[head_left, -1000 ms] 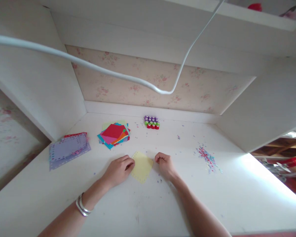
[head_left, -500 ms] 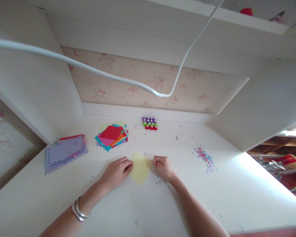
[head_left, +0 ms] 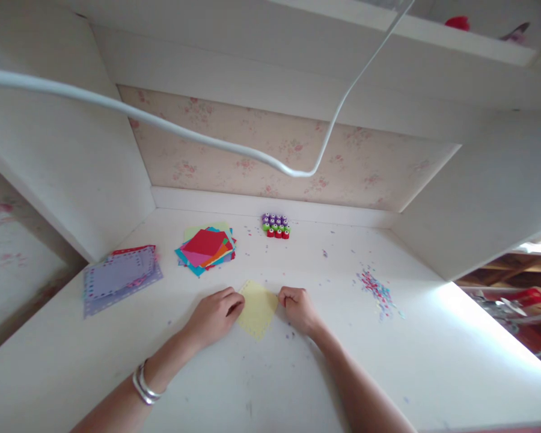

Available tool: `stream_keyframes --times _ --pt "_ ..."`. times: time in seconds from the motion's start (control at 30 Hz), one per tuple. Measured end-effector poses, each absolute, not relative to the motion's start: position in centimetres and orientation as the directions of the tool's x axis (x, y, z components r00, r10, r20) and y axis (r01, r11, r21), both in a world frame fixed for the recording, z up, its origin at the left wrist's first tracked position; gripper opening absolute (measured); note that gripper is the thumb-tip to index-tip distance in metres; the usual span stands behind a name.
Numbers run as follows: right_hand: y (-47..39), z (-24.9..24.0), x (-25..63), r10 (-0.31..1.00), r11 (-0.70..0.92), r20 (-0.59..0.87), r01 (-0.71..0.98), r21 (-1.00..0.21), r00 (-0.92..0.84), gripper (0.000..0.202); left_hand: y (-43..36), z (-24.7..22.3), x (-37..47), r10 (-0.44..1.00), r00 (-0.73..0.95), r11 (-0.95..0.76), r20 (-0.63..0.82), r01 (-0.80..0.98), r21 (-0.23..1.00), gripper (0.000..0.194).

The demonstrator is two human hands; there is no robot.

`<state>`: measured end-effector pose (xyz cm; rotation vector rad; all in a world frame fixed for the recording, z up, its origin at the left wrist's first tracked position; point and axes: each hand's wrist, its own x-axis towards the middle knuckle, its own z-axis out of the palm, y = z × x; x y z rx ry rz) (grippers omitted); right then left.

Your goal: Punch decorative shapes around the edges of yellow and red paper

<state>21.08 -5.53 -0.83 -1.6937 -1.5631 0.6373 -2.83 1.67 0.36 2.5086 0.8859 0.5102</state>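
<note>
Sheets of lilac paper point(head_left: 112, 281), at least two, lie on the white table point(head_left: 207, 394) between nine and ten o'clock from the yellow sheet at the centre, the dial's twelve facing the wall; one red sheet point(head_left: 130, 249) shows behind them. At eight o'clock, two silver bangles point(head_left: 145, 383) circle the left wrist. Between ten and eleven lies one coloured pile point(head_left: 204, 245), its overlapping sheets beyond an exact count. The left hand point(head_left: 217, 313) is narrow, fingers curled on the nine o'clock corner of the single yellow sheet point(head_left: 258, 310); I cannot tell whether it pinches it. Just past twelve stand fifteen small knobbed pieces point(head_left: 277, 227): apparently eight purple, four green, three red. The right hand point(head_left: 297, 308) is curled up at the three o'clock corner, its grip unclear. Near three, farther out, lies one scatter of confetti point(head_left: 375, 290), too many bits to count.
</note>
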Motion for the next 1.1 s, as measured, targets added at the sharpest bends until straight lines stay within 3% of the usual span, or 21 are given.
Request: stream_keyframes --times 1.1 --pt "-5.68 -0.83 20.87 0.991 0.039 0.122 0.742 -0.669 0.058 0.031 1.54 0.56 -2.82 0.653 0.732 -0.711 0.195 0.505 0.489 0.020"
